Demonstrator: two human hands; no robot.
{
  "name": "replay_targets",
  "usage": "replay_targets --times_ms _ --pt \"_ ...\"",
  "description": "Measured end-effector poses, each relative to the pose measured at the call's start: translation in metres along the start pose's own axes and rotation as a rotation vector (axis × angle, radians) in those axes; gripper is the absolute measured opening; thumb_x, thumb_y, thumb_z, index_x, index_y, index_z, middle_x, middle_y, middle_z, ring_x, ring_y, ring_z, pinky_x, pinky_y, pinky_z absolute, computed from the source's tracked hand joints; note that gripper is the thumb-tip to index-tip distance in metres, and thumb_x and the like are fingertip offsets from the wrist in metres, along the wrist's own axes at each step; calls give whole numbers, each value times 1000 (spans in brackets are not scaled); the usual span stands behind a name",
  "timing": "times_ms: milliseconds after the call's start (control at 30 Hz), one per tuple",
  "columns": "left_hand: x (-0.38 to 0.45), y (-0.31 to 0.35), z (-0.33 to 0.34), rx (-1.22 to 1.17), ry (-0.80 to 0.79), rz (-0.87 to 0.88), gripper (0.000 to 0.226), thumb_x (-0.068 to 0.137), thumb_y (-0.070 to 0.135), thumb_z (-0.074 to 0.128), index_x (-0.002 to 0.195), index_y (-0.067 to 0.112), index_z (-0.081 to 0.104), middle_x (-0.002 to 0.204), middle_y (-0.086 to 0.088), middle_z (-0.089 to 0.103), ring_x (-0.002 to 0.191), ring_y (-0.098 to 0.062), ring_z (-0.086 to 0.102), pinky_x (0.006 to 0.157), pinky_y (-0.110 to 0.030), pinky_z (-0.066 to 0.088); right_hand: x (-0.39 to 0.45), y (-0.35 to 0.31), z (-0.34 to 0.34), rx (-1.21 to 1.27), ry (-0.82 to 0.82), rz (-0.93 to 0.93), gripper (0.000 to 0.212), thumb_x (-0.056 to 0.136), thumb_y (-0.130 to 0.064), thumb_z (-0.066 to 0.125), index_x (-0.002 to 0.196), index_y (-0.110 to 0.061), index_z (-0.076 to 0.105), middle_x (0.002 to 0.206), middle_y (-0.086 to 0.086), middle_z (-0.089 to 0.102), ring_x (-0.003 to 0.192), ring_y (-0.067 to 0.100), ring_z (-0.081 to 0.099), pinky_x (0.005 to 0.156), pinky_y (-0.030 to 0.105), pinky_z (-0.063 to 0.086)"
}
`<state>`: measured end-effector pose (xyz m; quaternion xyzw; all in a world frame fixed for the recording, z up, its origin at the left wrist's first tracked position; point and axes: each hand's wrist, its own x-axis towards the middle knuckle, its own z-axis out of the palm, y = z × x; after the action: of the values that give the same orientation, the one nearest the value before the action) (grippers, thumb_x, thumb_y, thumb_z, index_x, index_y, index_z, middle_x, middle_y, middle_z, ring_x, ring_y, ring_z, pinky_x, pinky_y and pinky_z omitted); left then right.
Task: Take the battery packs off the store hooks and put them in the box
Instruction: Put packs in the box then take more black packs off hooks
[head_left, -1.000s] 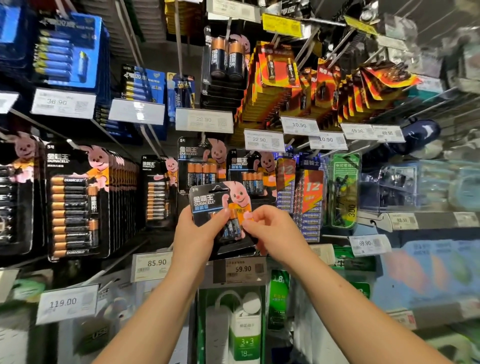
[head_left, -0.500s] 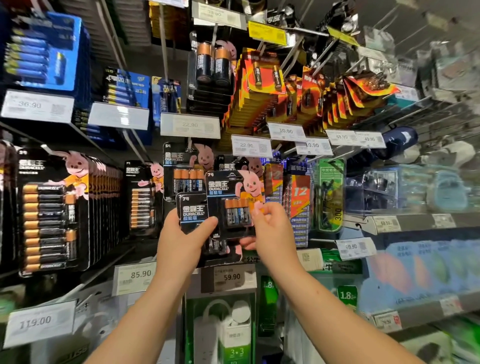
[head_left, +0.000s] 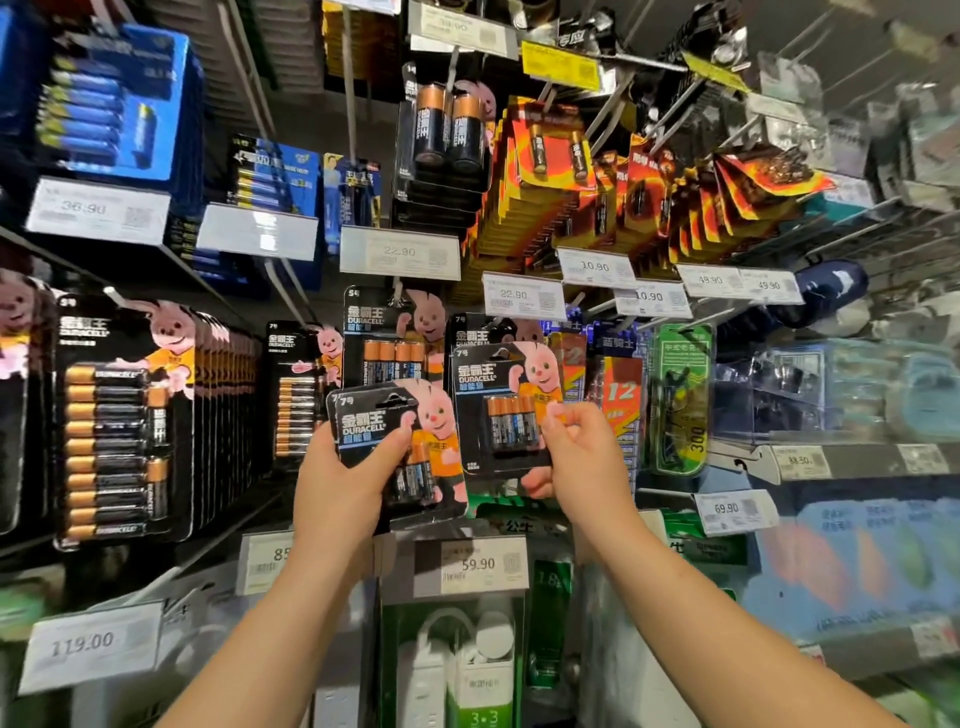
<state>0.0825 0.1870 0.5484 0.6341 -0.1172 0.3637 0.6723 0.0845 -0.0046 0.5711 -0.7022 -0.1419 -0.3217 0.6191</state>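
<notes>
The wall of hooks (head_left: 291, 306) is packed with hanging cards of batteries, price tags (head_left: 399, 253) clipped to the hook ends. At the far left hangs a big black battery pack (head_left: 122, 421). In front of the display, the left hand (head_left: 345, 486) grips one small battery pack (head_left: 397, 447), thumb across its face, fingers curled behind. Just beside it, the right hand (head_left: 584, 460) pinches a second small pack (head_left: 501, 408) by its right edge, held upright.
</notes>
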Motion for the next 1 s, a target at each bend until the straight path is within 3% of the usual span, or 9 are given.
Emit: replay_targets --times_ms 200,300,433,500,633,800,867,900,1000 --pt "1 2 1 -8 16 9 24 89 28 70 110 24 59 92 18 62 77 9 56 51 -4 39 8 -6 9 -65 -30 -9 12 102 -31 42 92 -24 44 91 -5 53 45 9 58 47 27 52" --pt "-1 1 -3 -19 16 1 25 89 28 71 110 23 58 94 17 62 84 3 58 62 -16 42 13 -8 12 2 23 7 14 102 -34 41 92 -25 44 90 -4 53 43 9 57 48 27 51" --pt "1 -1 -8 -25 22 -11 26 87 29 73 110 24 62 101 10 69 96 -11 66 77 -31 52 28 -12 14 18 108 13 24 103 -38 38 113 -17 43 93 -3 52 43 9 58 48 27 52" --pt "1 0 -9 -46 25 -21 26 86 29 74 108 26 63 104 8 71 98 -15 68 84 -39 54 34 -16 15 -5 113 -4 27 103 -38 37 113 -14 45 92 -3 52 44 8 60 48 27 53" --pt "0 3 -9 -50 22 -16 25 87 26 72 109 24 61 102 8 69 95 -11 66 71 -26 49 40 -21 19 -105 103 2 30 104 -35 37 104 -8 49 84 -4 55 47 10 62 52 31 57" --pt "-3 7 -8 -71 5 -13 27 87 25 72 111 22 61 102 9 69 93 -9 66 69 -24 48 39 -15 19 -137 55 82 28 103 -35 38 88 -13 47 78 0 57 51 13 64 53 34 58" --pt "-4 8 -8 -83 -3 -11 22 87 22 73 105 25 61 98 10 69 91 -8 67 69 -25 50 36 -9 14 -138 46 92 27 99 -35 48 88 -10 49 69 6 58 42 13 58 42 28 50" --pt "-4 9 -8 -87 -1 -12 21 86 21 73 101 27 60 97 10 69 91 -9 67 71 -27 52 33 -6 10 -138 44 82 29 96 -34 52 79 -12 48 64 10 55 38 14 54 38 25 43" --pt "-5 9 -7 -101 12 -4 23 85 20 75 98 29 59 97 9 70 91 -12 69 76 -30 55 12 0 3 -188 54 34 45 92 -40 55 58 -17 36 58 13 47 37 17 46 41 23 31"
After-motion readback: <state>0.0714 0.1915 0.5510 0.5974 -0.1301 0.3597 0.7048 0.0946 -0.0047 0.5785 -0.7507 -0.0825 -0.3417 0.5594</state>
